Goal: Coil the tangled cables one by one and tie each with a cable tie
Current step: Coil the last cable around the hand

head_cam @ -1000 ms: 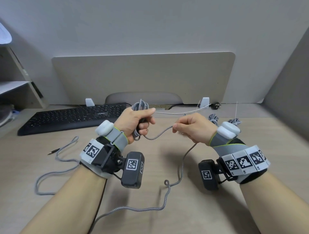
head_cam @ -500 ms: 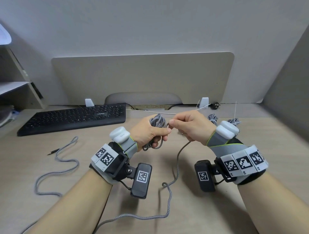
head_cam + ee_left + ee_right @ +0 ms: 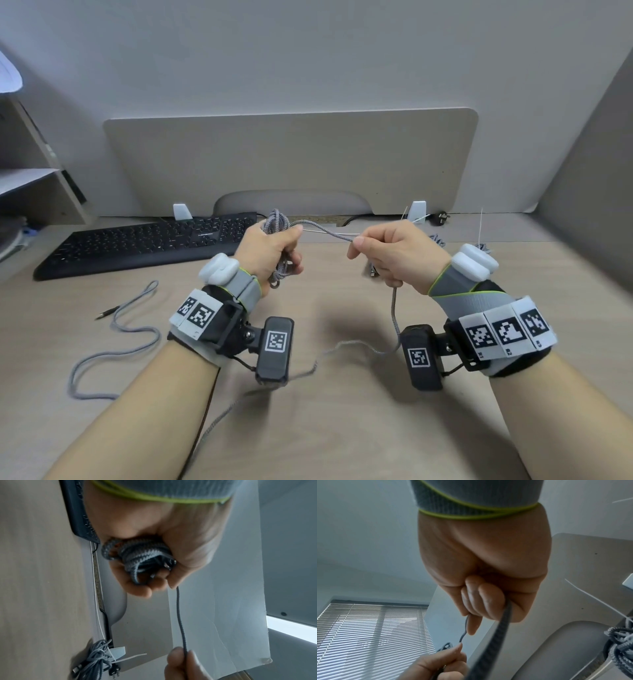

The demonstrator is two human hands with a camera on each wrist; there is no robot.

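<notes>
The left hand grips a coil of grey cable. The right hand, just beside it, pinches the strand running from the coil; the rest hangs below to the desk.

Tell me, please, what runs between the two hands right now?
A short span of grey braided cable, from the coil in the left hand to the right hand; clearest in the head view.

My left hand hid the middle of the coil; the cable's slack blurred below my wrists.
</notes>
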